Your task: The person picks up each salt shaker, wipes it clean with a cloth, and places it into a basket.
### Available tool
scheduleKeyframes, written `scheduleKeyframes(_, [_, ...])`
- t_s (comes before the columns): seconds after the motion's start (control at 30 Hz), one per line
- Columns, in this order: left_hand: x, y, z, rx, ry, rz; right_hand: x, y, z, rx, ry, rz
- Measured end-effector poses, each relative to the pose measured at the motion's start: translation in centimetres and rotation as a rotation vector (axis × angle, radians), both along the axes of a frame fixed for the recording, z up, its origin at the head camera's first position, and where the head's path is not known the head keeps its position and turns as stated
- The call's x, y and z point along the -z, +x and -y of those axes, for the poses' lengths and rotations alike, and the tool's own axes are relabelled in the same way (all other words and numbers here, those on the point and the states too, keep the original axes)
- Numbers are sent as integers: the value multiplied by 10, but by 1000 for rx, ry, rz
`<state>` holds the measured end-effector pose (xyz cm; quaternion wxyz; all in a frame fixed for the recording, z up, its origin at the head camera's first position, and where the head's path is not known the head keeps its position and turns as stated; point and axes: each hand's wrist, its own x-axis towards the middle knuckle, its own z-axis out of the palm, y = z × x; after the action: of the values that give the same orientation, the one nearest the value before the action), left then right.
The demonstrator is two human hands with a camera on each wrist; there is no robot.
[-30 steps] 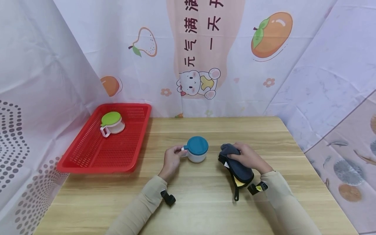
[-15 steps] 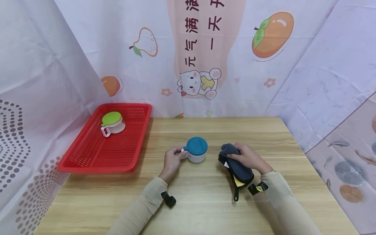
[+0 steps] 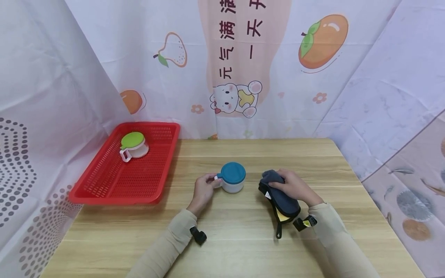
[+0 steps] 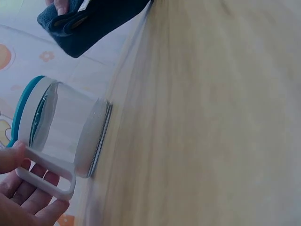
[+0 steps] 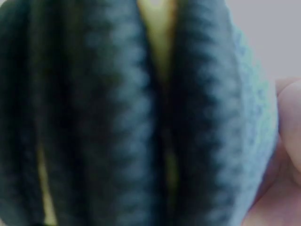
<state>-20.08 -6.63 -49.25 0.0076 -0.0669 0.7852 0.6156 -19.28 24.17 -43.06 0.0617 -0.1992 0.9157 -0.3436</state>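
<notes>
From the head camera, we take the teal-lidded cup [image 3: 232, 177] as our landmark; it stands upright on the wooden table [image 3: 243, 239], roughly mid-table. Our left hand [image 3: 202, 191] sits just to the cup's left, fingers and thumb curled onto its white handle [image 3: 218, 179], which points left toward that hand. Our right hand [image 3: 293, 188] lies to the cup's right, apart from it, curled over a folded dark blue cloth [image 3: 278, 195] that rests on the table with its long axis running from the cup's side back toward our body. So the left hand is the nearer one to the cup, and the cloth lies right of it with a gap of bare wood between. Far to the cup's left, a red basket [image 3: 104, 185] holds a green-lidded cup [image 3: 133, 145].

From the left wrist camera, the cup [image 4: 66, 127] shows a clear body and teal lid, its base flat on the wood. Our left hand [image 4: 23, 197] pinches the handle [image 4: 47, 176], the thumb above and the fingers under it. Beyond the cup the dark cloth [image 4: 94, 21] shows, with a fingertip on its edge.

From the right wrist camera, the folds of the cloth [image 5: 117, 113] fill the frame, blurred; part of our right hand [image 5: 282, 160] wraps its right edge, so we judge the cloth gripped.
</notes>
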Motion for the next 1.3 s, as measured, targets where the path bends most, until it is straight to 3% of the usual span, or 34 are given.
scheduleKeyframes(0.43, [-10, -8, 10, 134, -123, 49, -1, 1, -1, 27, -18, 54])
scheduleKeyframes(0.93, [-13, -1, -1, 153, -172, -16, -3, 6, 15, 191, -85, 194])
scheduleKeyframes(1.3, [-15, 9, -18, 132, -218, -64, 2, 11, 40, 263, -271, 260])
